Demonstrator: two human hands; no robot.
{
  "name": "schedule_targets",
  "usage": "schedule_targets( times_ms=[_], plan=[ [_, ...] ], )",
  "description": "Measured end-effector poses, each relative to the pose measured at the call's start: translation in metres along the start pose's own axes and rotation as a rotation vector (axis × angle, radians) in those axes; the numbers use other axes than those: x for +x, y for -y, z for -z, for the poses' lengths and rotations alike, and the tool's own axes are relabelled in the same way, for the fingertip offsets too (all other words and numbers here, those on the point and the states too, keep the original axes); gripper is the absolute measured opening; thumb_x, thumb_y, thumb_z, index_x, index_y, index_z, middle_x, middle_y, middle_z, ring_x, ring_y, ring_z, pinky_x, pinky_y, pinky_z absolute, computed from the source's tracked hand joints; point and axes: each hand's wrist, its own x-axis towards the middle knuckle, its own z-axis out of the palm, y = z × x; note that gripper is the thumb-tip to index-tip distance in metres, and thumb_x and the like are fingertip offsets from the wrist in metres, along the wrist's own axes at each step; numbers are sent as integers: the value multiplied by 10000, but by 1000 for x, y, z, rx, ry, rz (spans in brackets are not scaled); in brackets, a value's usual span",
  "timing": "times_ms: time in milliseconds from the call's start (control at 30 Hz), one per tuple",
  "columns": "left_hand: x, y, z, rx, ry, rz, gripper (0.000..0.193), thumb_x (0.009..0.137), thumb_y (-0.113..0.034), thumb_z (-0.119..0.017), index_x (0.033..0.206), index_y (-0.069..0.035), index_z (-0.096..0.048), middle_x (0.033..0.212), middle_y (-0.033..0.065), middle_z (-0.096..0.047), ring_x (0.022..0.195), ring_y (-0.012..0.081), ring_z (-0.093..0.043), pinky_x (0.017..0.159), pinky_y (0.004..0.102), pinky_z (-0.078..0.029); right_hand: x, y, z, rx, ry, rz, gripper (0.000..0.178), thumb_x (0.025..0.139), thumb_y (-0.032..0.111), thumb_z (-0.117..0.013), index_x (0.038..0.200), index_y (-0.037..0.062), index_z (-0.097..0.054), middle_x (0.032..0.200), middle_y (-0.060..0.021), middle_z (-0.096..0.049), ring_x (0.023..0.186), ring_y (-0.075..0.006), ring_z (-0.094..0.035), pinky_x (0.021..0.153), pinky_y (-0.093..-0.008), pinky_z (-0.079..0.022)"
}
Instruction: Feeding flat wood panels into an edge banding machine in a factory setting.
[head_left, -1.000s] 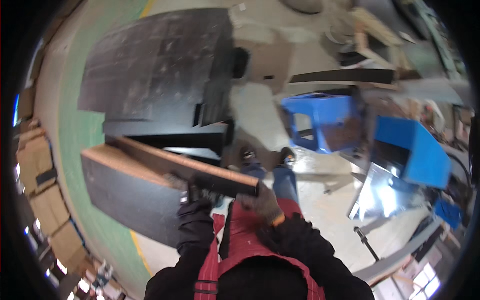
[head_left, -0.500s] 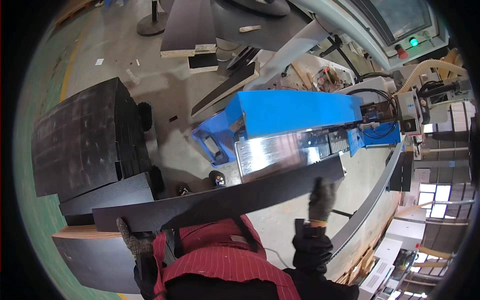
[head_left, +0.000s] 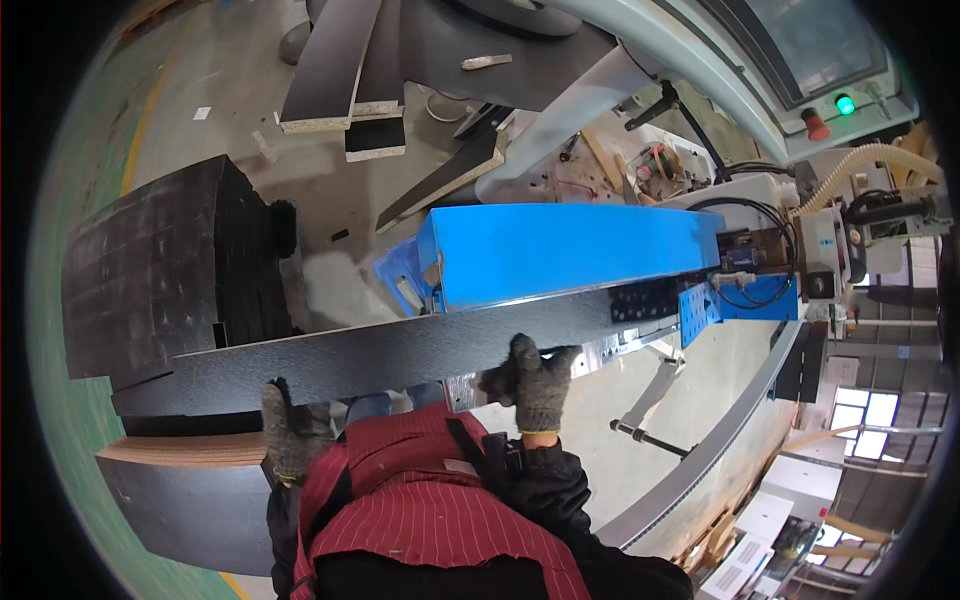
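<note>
A long dark board point(head_left: 400, 345) lies lengthwise in front of me, its right part on the shiny metal bed point(head_left: 595, 355) of a blue machine point(head_left: 570, 250). The board's far edge runs along the machine's blue housing. My left hand point(head_left: 298, 432), in a grey knit glove, holds the board's near edge toward the left, thumb up against it and fingers mostly hidden. My right hand point(head_left: 540, 388), gloved too, rests at the near edge over the metal bed with its fingers apart, touching the board.
On the left stand a stack of dark boards point(head_left: 150, 265) and another pile point(head_left: 185, 495) with brown edges. Cut boards point(head_left: 335, 65) lie at the far side. A control panel with a red button point(head_left: 815, 125) hangs at upper right. A long rail point(head_left: 710, 440) curves along the right.
The board has moved away from me and leftward, onto the metal bed against the blue housing. My right hand has come left to its near edge; my left hand still holds the board.
</note>
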Motion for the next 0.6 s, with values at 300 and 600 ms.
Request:
schedule_targets(
  times_ms=[300,600],
  plan=[
    [8,-56,31,318,-439,-603,405,864,-218,-504,1229,-58,-432,1142,86,-532,975,171,-515,840,293,-432,45,-2,44,-303,-103,225,398,802,219,-611,1081,2,-427,866,-95,-546,749,-205,-512,683,-350,-417],
    [3,-61,19,1344,13,-238,534,780,-144,-613,1245,39,-424,1104,130,-562,977,160,-521,860,298,-415,105,-19,102,-429,-197,283,304,843,311,-532,898,13,-514,689,-86,-554,585,-188,-525,555,-312,-427]
  ],
)
